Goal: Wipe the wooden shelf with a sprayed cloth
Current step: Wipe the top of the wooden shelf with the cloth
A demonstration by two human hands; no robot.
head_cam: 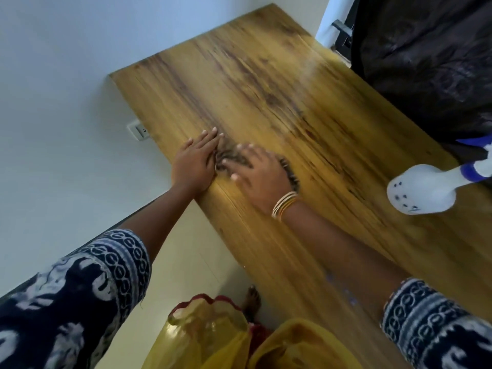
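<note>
While both hands lie on the wooden shelf [306, 107], only the right hand [259, 173] covers the cloth [226, 157]. Its fingers are spread and nearly straight, pressing the cloth flat against the wood rather than curling round it; the hand is blurred, so the exact lie of each fingertip cannot be told. The cloth is dark, mottled grey-brown, with a rough, nubbly look, and it shows between the two hands and as a ragged edge at the right of the right hand's palm. Thin gold and pale bangles [284, 206] ring the right wrist.

The left hand [196, 162] rests flat just left of the cloth, fingers straight and close together, its palm near the shelf's left edge, its fingers touching or nearly touching the cloth's left side. It holds nothing.

The shelf is a long flat board with a smooth, yellow-brown surface and dark streaky grain running away from the viewer; it sits against a pale wall [53, 102], where a small white socket [138, 130] shows near the left edge. At the right, a white plastic spray bottle [423, 190] with a blue collar lies on its side on the wood, well apart from the hands. Beyond it, at the far right, sits crinkled, glossy black plastic sheeting [431, 62]. Both sleeves [80, 283] are dark blue with a white print.
</note>
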